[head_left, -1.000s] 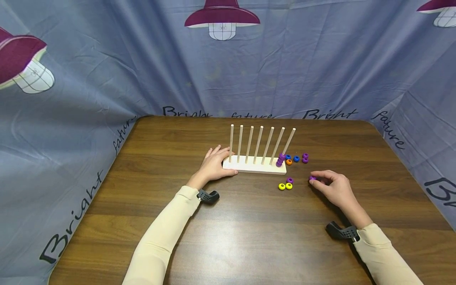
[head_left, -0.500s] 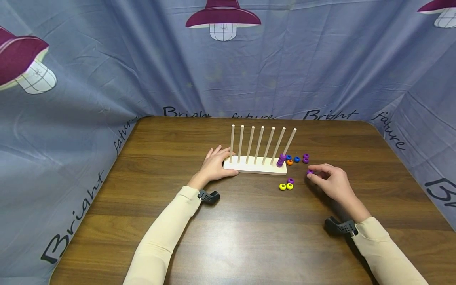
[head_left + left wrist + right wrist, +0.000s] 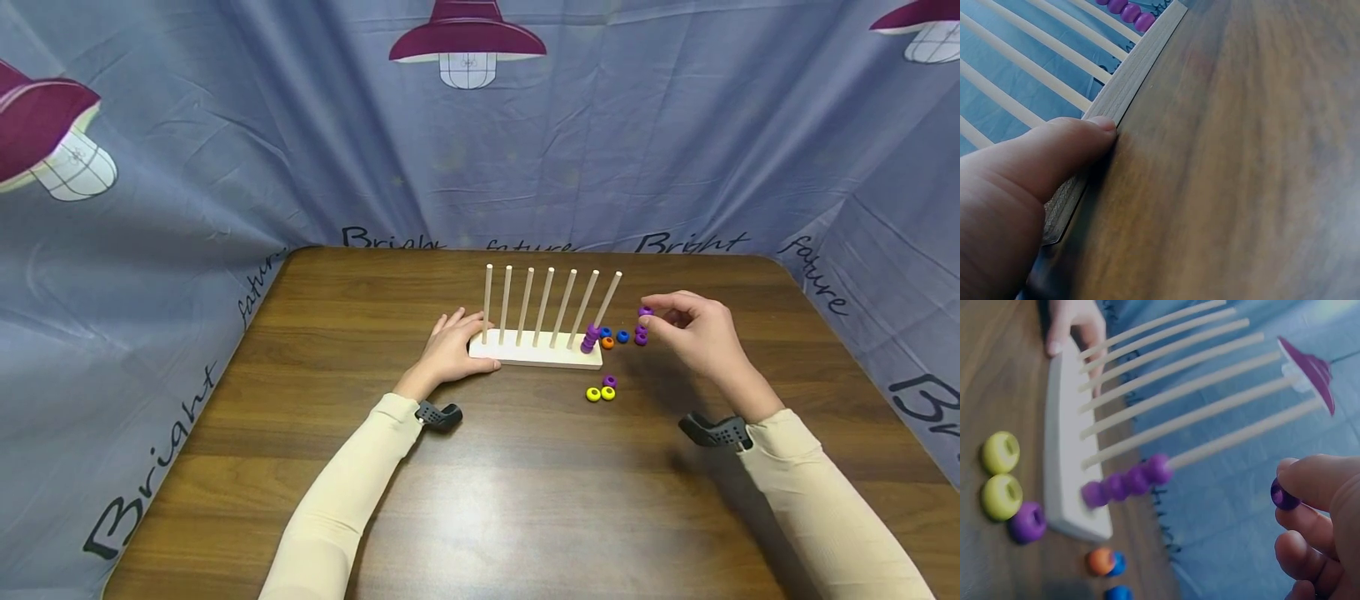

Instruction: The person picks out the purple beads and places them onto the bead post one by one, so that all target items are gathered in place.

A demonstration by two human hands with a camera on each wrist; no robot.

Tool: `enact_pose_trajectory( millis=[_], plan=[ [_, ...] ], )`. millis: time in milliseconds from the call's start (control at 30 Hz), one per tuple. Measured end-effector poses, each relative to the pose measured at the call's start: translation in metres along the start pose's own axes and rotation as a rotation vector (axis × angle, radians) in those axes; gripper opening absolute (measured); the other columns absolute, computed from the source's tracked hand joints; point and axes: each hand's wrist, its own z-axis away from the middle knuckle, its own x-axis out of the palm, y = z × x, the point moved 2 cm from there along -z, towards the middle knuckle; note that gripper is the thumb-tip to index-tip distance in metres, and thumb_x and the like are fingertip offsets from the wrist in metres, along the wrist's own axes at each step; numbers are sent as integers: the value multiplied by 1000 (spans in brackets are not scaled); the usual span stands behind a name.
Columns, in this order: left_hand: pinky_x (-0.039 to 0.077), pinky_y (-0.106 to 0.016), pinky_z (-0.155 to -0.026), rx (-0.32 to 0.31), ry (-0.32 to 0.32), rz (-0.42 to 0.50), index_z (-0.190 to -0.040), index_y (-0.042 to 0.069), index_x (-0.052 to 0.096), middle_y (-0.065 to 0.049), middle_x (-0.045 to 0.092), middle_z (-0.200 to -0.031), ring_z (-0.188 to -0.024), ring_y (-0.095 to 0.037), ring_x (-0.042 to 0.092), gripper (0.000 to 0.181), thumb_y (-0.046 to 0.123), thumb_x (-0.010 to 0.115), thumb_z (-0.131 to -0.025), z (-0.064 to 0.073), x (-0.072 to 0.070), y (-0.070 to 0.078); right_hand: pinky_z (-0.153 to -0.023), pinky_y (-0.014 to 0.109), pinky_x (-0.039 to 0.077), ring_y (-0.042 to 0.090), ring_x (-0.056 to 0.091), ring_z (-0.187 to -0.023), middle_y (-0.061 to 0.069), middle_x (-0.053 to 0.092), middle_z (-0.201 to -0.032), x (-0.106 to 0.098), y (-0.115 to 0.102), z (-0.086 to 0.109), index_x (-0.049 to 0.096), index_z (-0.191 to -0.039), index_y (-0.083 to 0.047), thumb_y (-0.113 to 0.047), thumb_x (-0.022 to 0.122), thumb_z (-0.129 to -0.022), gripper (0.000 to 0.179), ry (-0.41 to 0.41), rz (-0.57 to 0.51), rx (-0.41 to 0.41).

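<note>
My right hand [image 3: 699, 340] pinches a purple bead [image 3: 646, 312] between thumb and fingertips, raised above the table to the right of a wooden peg rack [image 3: 551, 360]. In the right wrist view the bead's hole shows, away from the pegs. My left hand [image 3: 448, 350] holds the rack's left end, thumb [image 3: 1088, 128] along the front edge and fingers behind. Several upright pegs stand on the rack. Purple beads [image 3: 1129, 482] are stacked on the rightmost peg; the others are bare.
Two yellow beads [image 3: 593, 395] and a purple bead [image 3: 610, 382] lie in front of the rack's right end. To its right are an orange bead [image 3: 607, 342], blue beads [image 3: 623, 337] and purple beads [image 3: 641, 339]. A blue curtain [image 3: 480, 167] borders the wooden table [image 3: 450, 517].
My right hand has lifted the purple bead off the table and carried it away from me, slightly leftward. The left hand and the rack have stayed in place.
</note>
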Motion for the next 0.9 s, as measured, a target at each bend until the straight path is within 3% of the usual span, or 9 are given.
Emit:
enact_pose_trajectory(
  millis=[467, 567, 767, 900],
  plan=[
    [8, -57, -130, 10, 12, 2, -142, 20, 60, -4, 44, -162, -158, -36, 24, 71, 52, 78, -81, -1, -2, 0, -58, 8, 40, -9, 53, -66, -35, 60, -87, -10, -46, -41, 80, -101, -4, -4, 81, -83, 18, 52, -18, -109],
    [7, -57, -130, 10, 10, 2, -141, 20, 60, -4, 44, -162, -157, -36, 24, 71, 52, 78, -81, -1, -2, -1, -59, 8, 40, -12, 54, -67, -25, 66, -88, -10, -54, -48, 80, -101, -5, -5, 81, -84, 18, 53, -3, -126],
    [9, -57, -130, 7, 13, -3, -140, 20, 61, -4, 44, -162, -157, -36, 25, 70, 52, 78, -80, 0, 0, -3, -59, 7, 41, -17, 54, -68, 9, 76, -93, -5, -61, -57, 79, -102, -3, -4, 79, -84, 18, 24, 7, -175],
    [10, -58, -130, 10, 11, -4, -140, 20, 61, -5, 45, -161, -157, -37, 25, 70, 52, 78, -80, -1, 2, -3, -58, 8, 40, -16, 52, -67, 11, 75, -91, -2, -60, -57, 79, -102, -2, -3, 79, -85, 18, 10, 26, -171]
  ],
)
